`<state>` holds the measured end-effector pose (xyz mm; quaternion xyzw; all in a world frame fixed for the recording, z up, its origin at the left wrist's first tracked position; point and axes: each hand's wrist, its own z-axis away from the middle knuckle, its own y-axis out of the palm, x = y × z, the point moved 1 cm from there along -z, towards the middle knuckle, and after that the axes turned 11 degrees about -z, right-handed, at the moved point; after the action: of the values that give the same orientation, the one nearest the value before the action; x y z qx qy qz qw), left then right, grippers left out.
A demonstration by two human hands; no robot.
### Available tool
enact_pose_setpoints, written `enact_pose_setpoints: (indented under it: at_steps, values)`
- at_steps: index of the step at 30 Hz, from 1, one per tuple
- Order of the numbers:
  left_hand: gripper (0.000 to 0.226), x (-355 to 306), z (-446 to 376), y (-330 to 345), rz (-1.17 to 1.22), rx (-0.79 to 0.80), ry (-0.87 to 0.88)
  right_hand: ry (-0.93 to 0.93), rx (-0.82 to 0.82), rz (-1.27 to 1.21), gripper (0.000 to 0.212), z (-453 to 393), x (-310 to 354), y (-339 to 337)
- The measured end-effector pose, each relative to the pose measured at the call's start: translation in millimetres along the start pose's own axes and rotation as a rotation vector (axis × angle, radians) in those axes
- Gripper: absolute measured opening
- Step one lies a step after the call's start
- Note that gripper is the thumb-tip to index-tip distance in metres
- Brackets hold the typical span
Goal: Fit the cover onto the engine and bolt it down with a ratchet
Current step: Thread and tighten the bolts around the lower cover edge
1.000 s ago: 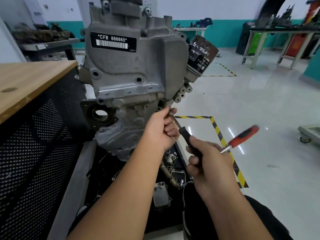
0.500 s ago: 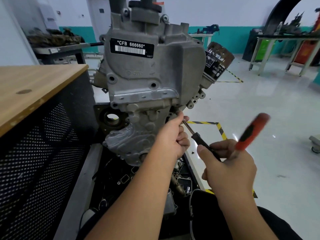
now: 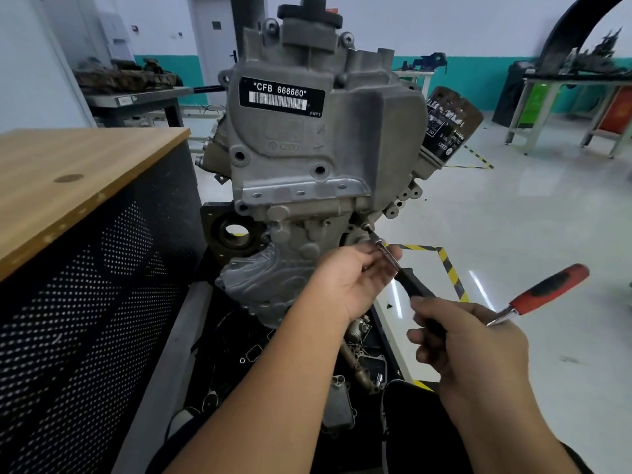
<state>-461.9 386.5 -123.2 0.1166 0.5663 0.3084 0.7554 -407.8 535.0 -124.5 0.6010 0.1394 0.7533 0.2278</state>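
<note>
A grey engine [image 3: 328, 172] stands upright on a stand, with a ribbed grey cover [image 3: 260, 285] lying against its lower front. A ratchet's thin extension bar [image 3: 384, 249] reaches a bolt [image 3: 367, 228] at the engine's lower right edge. My left hand [image 3: 349, 278] pinches that bar just below the bolt. My right hand [image 3: 468, 350] grips the ratchet's black driver part; its red and black handle [image 3: 547, 290] sticks out to the right.
A wooden-topped cabinet [image 3: 78, 186] with perforated black sides stands close on the left. A black oil filter [image 3: 448, 128] juts from the engine's right. Loose engine parts [image 3: 342, 401] lie in the black tray below. Workbenches [image 3: 567, 107] stand far right on the glossy floor.
The ratchet handle swung from pointing right, up to steeply raised, and back down to the right. My left hand slid down the bar, uncovering the bolt. The view shifted so the engine sits further right.
</note>
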Motion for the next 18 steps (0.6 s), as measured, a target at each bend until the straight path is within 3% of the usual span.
enact_pose_setpoints:
  at_steps: [5,12,18]
  values:
    - [0.022,1.5,-2.7,1.2,-0.064,-0.034,0.085,0.218,0.033,-0.073,0.014,-0.5,1.5,2.9]
    - [0.029,1.3,-0.6,3.0,-0.032,-0.04,-0.002,-0.034,0.095,-0.041,0.042,-0.2,5.4,0.2]
    - [0.021,3.1,-3.9,5.1,-0.035,-0.027,0.006,-0.012,0.065,-0.014,0.04,-2.4,4.1,-3.4]
